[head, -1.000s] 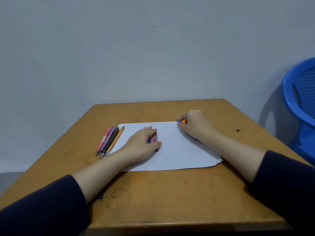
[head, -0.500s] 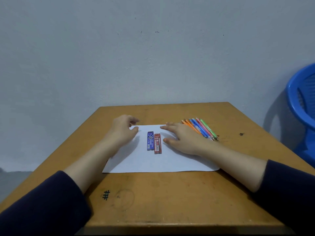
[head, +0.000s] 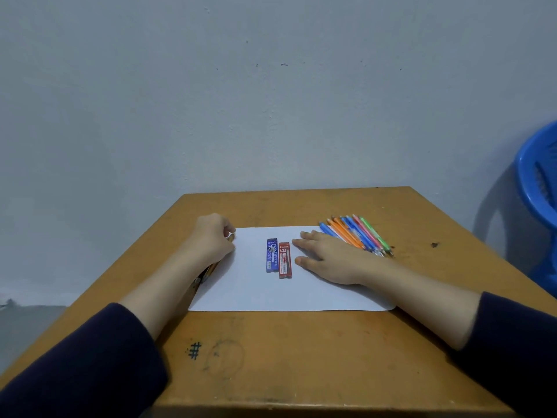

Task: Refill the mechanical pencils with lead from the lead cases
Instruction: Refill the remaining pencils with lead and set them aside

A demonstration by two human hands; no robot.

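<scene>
Both lead cases (head: 272, 255) lie lengthwise 12-to-6. At their 9 o'clock, left hand (head: 211, 239) curls round pencils (head: 231, 237); at 3, right hand (head: 328, 257) lies flat, fingers straight.

Blue lead case (head: 272, 255), red lead case (head: 284, 260) laid side by side on paper (head: 256, 294). Right hand (head: 331, 257) laid flat beside; left hand (head: 211, 239) curled round pencils (head: 210, 270).

Two lead cases (head: 272, 255) (head: 285, 260), one paper sheet (head: 256, 294), pencils (head: 355, 236) too bunched to count.

I see a white sheet (head: 256, 294) lying on the wooden table (head: 301, 357), and a blue plastic chair (head: 532, 182) far right.
</scene>
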